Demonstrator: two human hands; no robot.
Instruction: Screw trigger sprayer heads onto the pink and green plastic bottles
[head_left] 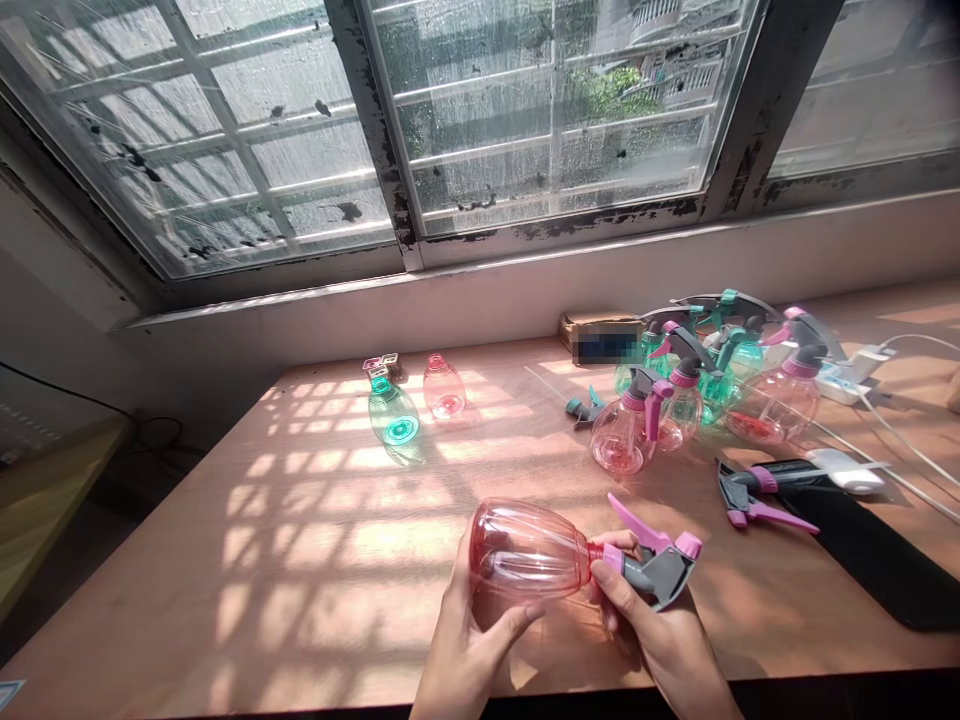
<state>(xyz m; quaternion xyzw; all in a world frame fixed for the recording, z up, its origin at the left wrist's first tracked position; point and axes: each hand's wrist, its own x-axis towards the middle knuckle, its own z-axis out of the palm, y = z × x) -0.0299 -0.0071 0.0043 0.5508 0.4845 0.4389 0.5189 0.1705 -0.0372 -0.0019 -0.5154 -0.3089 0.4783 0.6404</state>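
Observation:
A clear pink bottle [529, 550] lies sideways in the air above the near part of the table, its neck pointing right. My left hand [469, 630] is wrapped round the bottle's base end, thumb along the lower side. At the neck, my right hand [637, 610] grips a grey and pink spray head [660, 570] between thumb and fingers. The spray head's pink collar meets the bottle neck; whether the threads are engaged cannot be seen. Part of the right fingers is hidden behind the collar.
An open green bottle [393, 415] and an open pink bottle [445, 390] stand at the back left. Several assembled spray bottles [626, 435] crowd the back right, near white cables. Loose spray heads [589, 408] and a black wrist rest [885, 560] lie on the table.

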